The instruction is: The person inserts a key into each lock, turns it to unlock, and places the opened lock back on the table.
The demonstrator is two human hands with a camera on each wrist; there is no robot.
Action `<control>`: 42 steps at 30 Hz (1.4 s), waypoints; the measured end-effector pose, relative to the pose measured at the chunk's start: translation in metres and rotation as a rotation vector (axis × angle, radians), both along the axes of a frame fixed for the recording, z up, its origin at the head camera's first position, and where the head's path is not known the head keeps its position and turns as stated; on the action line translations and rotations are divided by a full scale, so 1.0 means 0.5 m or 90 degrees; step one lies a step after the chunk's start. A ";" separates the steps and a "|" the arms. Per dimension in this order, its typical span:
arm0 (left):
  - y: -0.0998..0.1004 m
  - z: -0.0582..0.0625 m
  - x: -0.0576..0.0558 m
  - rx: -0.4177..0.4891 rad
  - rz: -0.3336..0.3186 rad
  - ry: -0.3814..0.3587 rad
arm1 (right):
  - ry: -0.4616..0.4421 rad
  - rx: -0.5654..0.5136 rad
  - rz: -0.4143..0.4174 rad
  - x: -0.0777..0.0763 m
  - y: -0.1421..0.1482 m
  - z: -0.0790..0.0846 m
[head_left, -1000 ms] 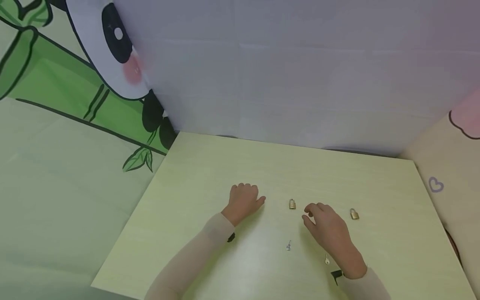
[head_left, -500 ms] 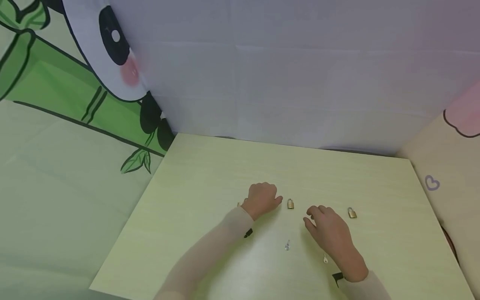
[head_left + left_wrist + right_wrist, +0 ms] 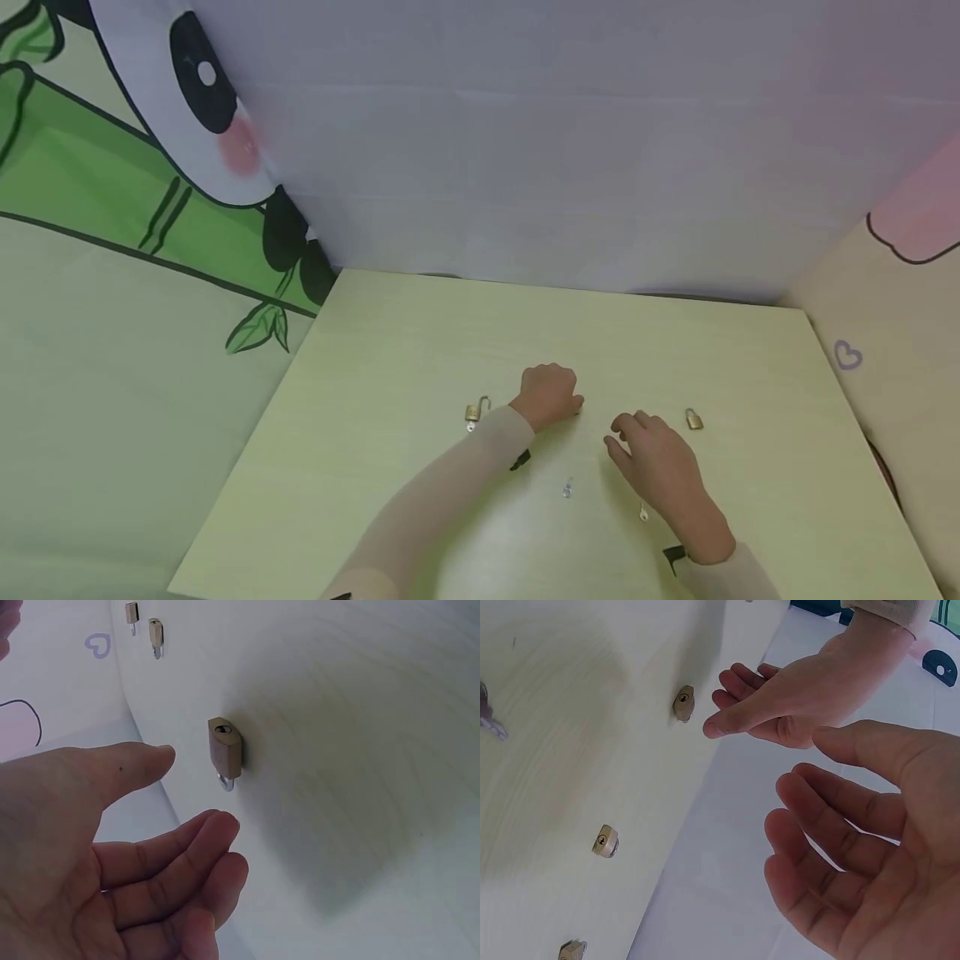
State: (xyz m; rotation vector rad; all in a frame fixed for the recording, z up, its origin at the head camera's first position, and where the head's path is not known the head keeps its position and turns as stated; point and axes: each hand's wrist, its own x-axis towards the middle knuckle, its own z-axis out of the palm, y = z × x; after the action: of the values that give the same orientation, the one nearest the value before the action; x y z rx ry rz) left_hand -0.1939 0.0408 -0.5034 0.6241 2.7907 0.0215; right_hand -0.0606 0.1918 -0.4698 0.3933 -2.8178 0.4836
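Note:
My left hand (image 3: pixel 549 393) hovers by a small brass padlock (image 3: pixel 225 750), which the head view hides behind it. In the left wrist view the thumb and loosely bent fingers stand apart on its near side, holding nothing. My right hand (image 3: pixel 656 457) hangs over the table with fingers relaxed, also holding nothing. To its right lies a closed brass padlock (image 3: pixel 694 419); the right wrist view shows one more padlock (image 3: pixel 605 841). An unlocked padlock (image 3: pixel 472 412) with raised shackle and a key (image 3: pixel 471 427) at its base lies left of my left hand.
A small key (image 3: pixel 567 487) lies on the pale wooden table (image 3: pixel 390 350) between the forearms. Another key (image 3: pixel 643 512) is beside my right wrist. A light fabric wall (image 3: pixel 525 183) stands behind the table's back edge.
My left hand has moved right, covering the middle padlock in the head view and uncovering the unlocked padlock. The right hand stays nearly in place. The head view has turned slightly right.

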 end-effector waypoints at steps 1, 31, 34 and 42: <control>0.002 -0.002 -0.001 -0.002 0.001 -0.001 | 0.001 0.000 0.000 0.001 0.001 -0.001; 0.002 0.030 -0.013 0.041 0.012 -0.020 | -0.046 0.014 -0.009 0.000 0.012 -0.010; -0.004 0.058 -0.008 0.045 0.009 -0.008 | -0.066 0.014 -0.008 -0.003 0.009 -0.016; -0.015 0.120 0.000 0.054 0.005 0.017 | -0.173 0.028 -0.001 -0.011 -0.014 -0.031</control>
State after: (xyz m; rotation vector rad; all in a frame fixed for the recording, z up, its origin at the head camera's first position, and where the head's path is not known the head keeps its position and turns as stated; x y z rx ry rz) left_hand -0.1937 0.0332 -0.4436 0.6381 2.8308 0.1345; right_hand -0.0660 0.1847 -0.4854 0.3581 -3.0946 0.5112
